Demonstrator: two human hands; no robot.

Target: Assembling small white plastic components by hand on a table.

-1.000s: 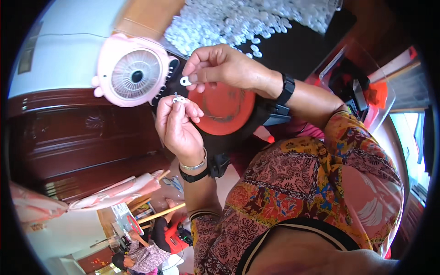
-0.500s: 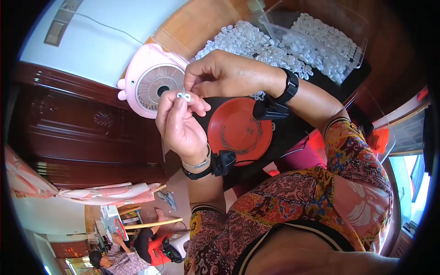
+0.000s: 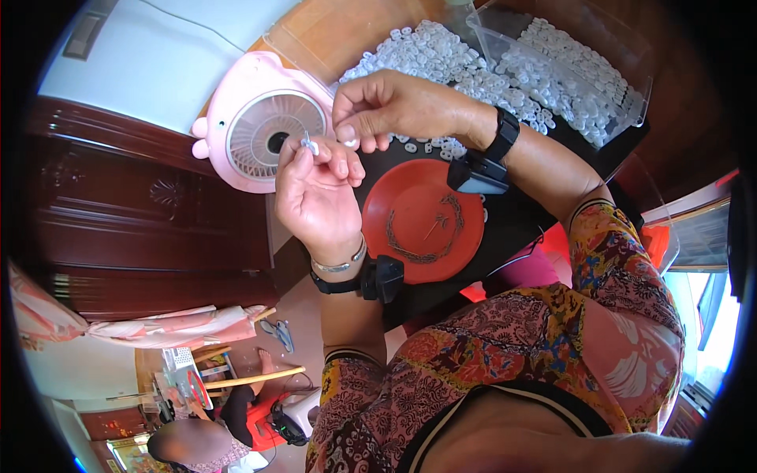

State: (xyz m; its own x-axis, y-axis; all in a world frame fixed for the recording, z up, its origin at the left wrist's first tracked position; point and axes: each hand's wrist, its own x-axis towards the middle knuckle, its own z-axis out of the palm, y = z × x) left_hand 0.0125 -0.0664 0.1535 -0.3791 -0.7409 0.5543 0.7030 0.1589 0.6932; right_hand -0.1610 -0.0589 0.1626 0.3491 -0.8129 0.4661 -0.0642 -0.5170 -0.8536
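Note:
Raised above the table, my left hand (image 3: 318, 209) pinches a small white two-hole plastic piece (image 3: 313, 147) between thumb and index finger. A thin metal pin stands up from the piece. My right hand (image 3: 390, 106) is just to the right, a little apart from it, with thumb and fingers pressed together. A small whitish spot shows at its thumb tip; whether that is a nail or a held part I cannot tell. Below the hands, an orange-red plate (image 3: 414, 189) carries thin metal pins (image 3: 426, 256) strewn in a curved band, with a few near the middle.
Heaps of white two-hole pieces (image 3: 430, 51) cover the table's far side, beside a clear plastic box (image 3: 644, 98) holding more. A pink fan (image 3: 236, 87) stands at the left. The black tabletop (image 3: 426, 296) extends around the plate. Another person (image 3: 236, 410) sits at lower left.
My right hand has drawn away from the white piece, leaving a gap. My left hand still pinches the piece. The whole view has shifted slightly.

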